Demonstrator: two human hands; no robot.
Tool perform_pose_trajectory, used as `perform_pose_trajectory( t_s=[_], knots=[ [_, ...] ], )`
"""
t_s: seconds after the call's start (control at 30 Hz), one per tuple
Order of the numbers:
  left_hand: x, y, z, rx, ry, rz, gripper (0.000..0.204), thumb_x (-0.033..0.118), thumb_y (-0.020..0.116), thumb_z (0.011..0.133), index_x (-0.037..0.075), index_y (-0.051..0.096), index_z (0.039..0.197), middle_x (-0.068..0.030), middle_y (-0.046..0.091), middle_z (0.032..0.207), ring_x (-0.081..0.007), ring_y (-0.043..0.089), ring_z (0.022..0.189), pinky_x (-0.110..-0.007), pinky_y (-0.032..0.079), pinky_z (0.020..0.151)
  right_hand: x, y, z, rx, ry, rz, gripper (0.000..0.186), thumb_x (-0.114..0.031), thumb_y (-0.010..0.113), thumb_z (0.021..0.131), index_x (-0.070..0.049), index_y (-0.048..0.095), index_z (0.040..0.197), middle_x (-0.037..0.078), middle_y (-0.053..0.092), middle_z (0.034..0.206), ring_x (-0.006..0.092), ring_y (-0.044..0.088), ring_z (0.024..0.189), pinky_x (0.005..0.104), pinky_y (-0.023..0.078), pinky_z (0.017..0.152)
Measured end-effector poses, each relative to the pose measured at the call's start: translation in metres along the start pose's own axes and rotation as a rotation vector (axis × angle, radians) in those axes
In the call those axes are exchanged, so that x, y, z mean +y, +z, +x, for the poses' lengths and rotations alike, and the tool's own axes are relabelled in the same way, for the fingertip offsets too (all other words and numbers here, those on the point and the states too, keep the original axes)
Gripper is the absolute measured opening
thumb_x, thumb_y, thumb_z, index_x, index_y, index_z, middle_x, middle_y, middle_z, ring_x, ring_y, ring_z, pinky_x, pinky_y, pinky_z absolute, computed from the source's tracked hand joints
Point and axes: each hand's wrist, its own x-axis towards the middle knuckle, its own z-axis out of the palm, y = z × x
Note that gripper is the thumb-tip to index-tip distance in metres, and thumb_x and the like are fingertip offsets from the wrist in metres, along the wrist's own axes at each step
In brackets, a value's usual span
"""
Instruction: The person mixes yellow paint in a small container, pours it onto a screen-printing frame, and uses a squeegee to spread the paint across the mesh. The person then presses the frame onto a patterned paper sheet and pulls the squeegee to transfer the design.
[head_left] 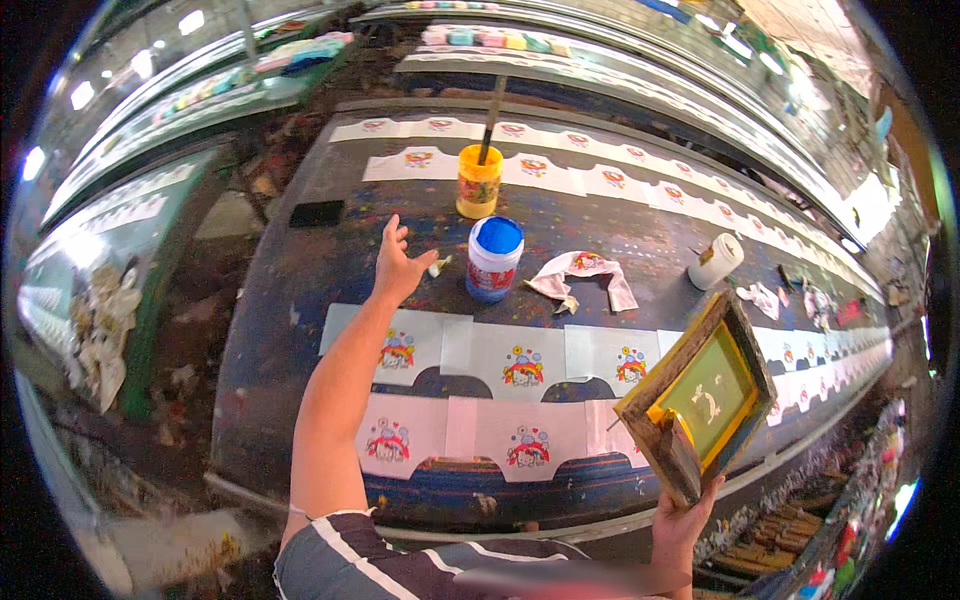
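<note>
My left hand (398,262) is stretched out over the dark, paint-stained table (300,290), fingers spread, holding nothing. It hovers left of a small white scrap (439,266) and a white jar with a blue lid (494,259). My right hand (684,520) grips the lower corner of a wooden-framed printing screen (700,395) with a yellow-green mesh, lifted and tilted over the near right of the table. Below it lie rows of white cloth pieces (523,368) printed with a colourful motif.
A yellow paint jar with a stick in it (479,180) stands farther back. A stained rag (583,275) lies right of the blue-lidded jar, a white jar (716,260) beyond it. A black flat object (317,213) sits at the left. More printed pieces (560,175) line the far side.
</note>
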Motion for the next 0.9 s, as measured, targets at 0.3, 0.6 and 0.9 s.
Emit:
perform_pose_trajectory(
  t_s=[0.3, 0.6, 0.9],
  knots=[
    [-0.015, 0.123, 0.14, 0.011, 0.229, 0.004, 0.135, 0.031, 0.11, 0.072, -0.004, 0.031, 0.177, -0.0317, 0.047, 0.174, -0.0462, 0.051, 0.161, -0.053, 0.045, 0.134, 0.0, 0.037, -0.061, 0.238, -0.193, -0.082, 0.066, -0.064, 0.061, 0.119, -0.011, 0.066, 0.159, 0.006, 0.075, 0.155, 0.0255, 0.073, 0.139, 0.0396, 0.063, 0.111],
    [0.012, 0.154, 0.167, 0.047, 0.125, 0.022, 0.109, 0.03, 0.11, 0.069, 0.007, 0.055, 0.16, -0.0193, 0.069, 0.153, -0.0388, 0.069, 0.142, -0.051, 0.057, 0.122, 0.004, 0.017, -0.068, 0.226, -0.156, -0.128, 0.067, -0.063, 0.056, 0.121, -0.008, 0.062, 0.16, 0.009, 0.077, 0.148, 0.0306, 0.075, 0.137, 0.0451, 0.062, 0.114],
    [0.037, 0.088, 0.15, 0.253, 0.362, -0.104, 0.102, 0.031, 0.109, 0.074, 0.007, 0.055, 0.157, -0.0172, 0.067, 0.148, -0.0389, 0.069, 0.138, -0.05, 0.058, 0.117, 0.004, 0.036, -0.069, 0.426, -0.193, -0.139, 0.064, -0.069, 0.063, 0.116, -0.015, 0.068, 0.15, 0.001, 0.081, 0.13, 0.0134, 0.081, 0.094, 0.0281, 0.061, 0.055]
  ],
)
